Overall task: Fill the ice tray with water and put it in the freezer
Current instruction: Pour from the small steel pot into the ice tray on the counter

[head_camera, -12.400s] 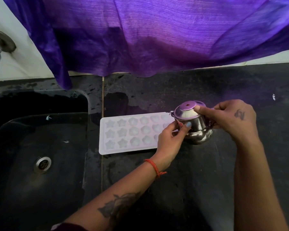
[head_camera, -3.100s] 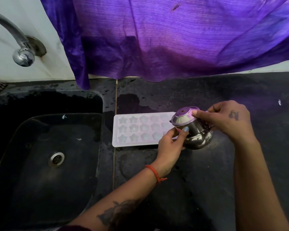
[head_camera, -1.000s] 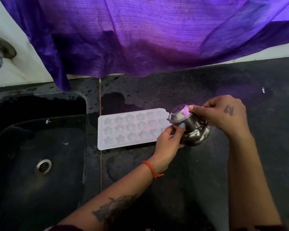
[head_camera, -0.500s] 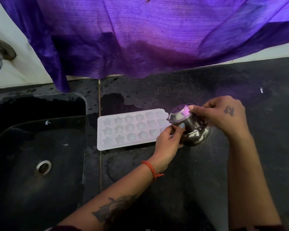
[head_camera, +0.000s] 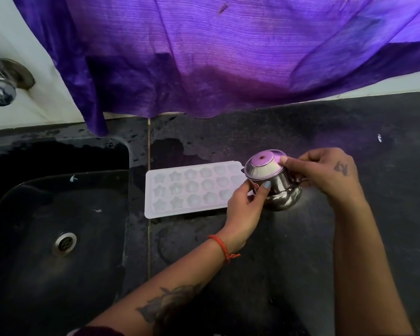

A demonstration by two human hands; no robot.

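I am looking down over a purple cloth (head_camera: 228, 57) that is hanging across the top of my view, its lower edge draping to the back of the black countertop (head_camera: 301, 263). To the left, the dark sink (head_camera: 34, 275) is sitting sunk into the counter, with its metal drain (head_camera: 65, 243) showing low in the basin and a chrome tap (head_camera: 0, 86) jutting from the white wall above it.

The white ice tray (head_camera: 189, 190) is lying flat on the counter just right of the sink's edge, its star and flower-shaped cells facing up; I am not able to tell from here whether water is standing in them.

At the tray's right end, a small steel pot (head_camera: 274, 185) with a domed lid is leaning toward the tray. My right hand (head_camera: 325, 173) is curling around the pot's far side, the thumb pressing on the lid's rim. My left hand (head_camera: 246, 204) is grasping the pot's near side from below, thumb laid against the steel wall, and it is covering the tray's right corner.

An orange thread bracelet (head_camera: 222, 247) is circling my left wrist.
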